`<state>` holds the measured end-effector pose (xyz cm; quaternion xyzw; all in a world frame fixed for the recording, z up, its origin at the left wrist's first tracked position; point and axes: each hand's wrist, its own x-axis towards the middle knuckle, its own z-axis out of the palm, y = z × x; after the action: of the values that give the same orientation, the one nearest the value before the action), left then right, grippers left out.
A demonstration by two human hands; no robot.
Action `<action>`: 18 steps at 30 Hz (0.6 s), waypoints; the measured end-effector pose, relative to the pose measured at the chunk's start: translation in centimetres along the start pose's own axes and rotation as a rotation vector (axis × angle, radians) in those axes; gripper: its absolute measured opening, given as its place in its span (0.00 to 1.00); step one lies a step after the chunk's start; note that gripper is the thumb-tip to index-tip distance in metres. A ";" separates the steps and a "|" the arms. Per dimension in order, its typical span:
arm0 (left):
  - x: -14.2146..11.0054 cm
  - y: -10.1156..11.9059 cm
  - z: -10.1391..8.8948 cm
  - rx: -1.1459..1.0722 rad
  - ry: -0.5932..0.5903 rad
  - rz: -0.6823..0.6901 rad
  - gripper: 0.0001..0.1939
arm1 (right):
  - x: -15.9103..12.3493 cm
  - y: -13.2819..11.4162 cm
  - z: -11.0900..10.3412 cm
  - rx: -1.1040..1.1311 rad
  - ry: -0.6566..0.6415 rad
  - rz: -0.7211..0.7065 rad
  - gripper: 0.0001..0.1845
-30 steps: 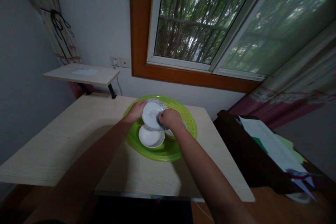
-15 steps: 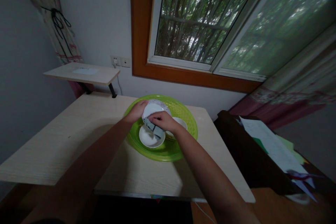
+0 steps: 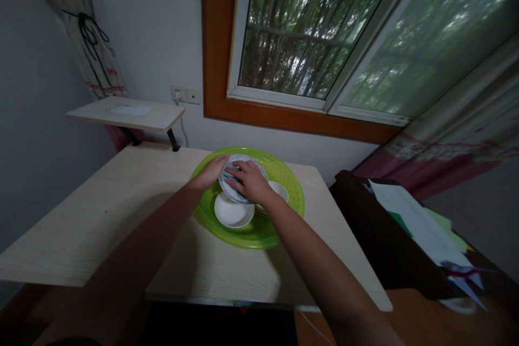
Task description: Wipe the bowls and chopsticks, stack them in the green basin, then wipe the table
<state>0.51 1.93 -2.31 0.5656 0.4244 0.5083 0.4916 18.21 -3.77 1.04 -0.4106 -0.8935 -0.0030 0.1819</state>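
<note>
A white plate with a patterned rim [image 3: 228, 189] is held tilted over the green basin [image 3: 291, 175]. My left hand [image 3: 214, 171] grips its left edge, thumb and fingers closed around the rim. On the plate's inner face, my right hand [image 3: 250, 180] presses a grey cloth [image 3: 229, 175]. Its fingers are spread over the cloth, which is mostly hidden beneath them. Below the plate, a white bowl [image 3: 233, 213] sits in the basin. Another white bowl [image 3: 280, 190] is partly covered by my right wrist. Thin sticks, perhaps chopsticks [image 3: 260, 212], show between the bowls.
The basin stands on a pale wooden table [image 3: 170, 238]. A small raised shelf [image 3: 158, 117] with a paper on it is at the back left. To the right, a dark piece of furniture [image 3: 360, 216] carries papers [image 3: 417, 216] and scissors. A window is behind.
My right hand has moved up with the cloth onto the plate's face, and its fingers have spread. The cloth no longer hangs over the lower bowl. My left hand keeps its place.
</note>
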 end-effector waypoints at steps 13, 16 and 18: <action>-0.2 0.4 0.6 -0.145 -0.036 -0.049 0.15 | -0.2 -1.1 -1.5 -0.340 -0.040 0.307 0.28; -0.1 0.3 0.4 -0.135 -0.055 -0.074 0.15 | -0.2 -0.9 -1.6 -0.362 -0.022 0.386 0.28; 0.0 0.1 0.2 -0.118 -0.058 -0.082 0.15 | -0.2 -0.7 -1.7 -0.373 -0.002 0.426 0.28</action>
<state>0.71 1.83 -2.17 0.5323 0.4022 0.4954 0.5564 18.33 -4.68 2.65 -0.6154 -0.7713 -0.1290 0.0988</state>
